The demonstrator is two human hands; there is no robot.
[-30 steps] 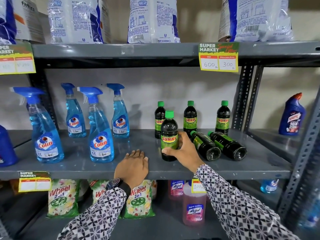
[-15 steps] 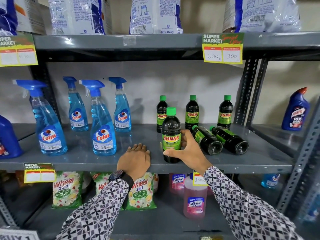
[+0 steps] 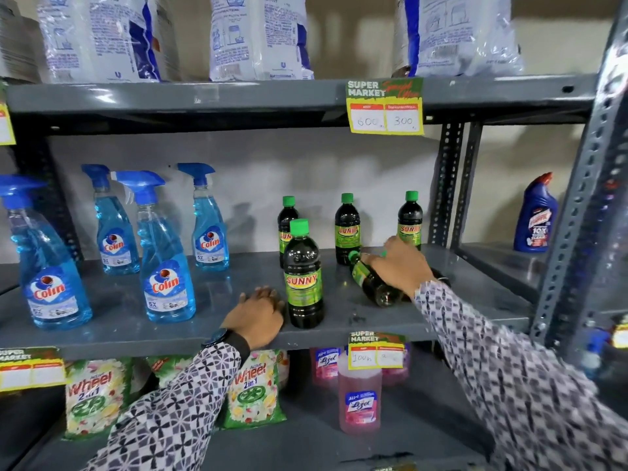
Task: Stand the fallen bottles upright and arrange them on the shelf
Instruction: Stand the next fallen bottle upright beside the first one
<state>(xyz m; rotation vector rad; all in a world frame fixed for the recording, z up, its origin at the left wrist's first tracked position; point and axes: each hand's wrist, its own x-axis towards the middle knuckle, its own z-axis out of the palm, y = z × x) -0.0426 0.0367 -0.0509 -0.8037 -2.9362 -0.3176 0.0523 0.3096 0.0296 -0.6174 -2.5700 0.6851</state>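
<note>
Dark Sunny bottles with green caps stand on the grey middle shelf (image 3: 238, 277). One upright bottle (image 3: 303, 283) is near the front edge, and three more stand at the back (image 3: 347, 229). A fallen bottle (image 3: 368, 280) lies on its side, cap pointing back-left. My right hand (image 3: 402, 266) lies over it with fingers curled around its upper body. A second fallen bottle behind it is almost hidden by my hand and sleeve. My left hand (image 3: 258, 312) rests flat on the shelf, just left of the front bottle, holding nothing.
Blue Colin spray bottles (image 3: 166, 266) fill the shelf's left half. Perforated metal posts (image 3: 445, 185) rise right of the Sunny bottles, with a blue toilet-cleaner bottle (image 3: 535, 219) beyond. Below are Wheel packs (image 3: 255, 389) and a pink Lizol bottle (image 3: 360, 392). A price tag (image 3: 385, 107) hangs above.
My right hand let go of the front upright bottle and moved right onto the fallen bottles. The left hand stayed on the shelf. The camera moved closer.
</note>
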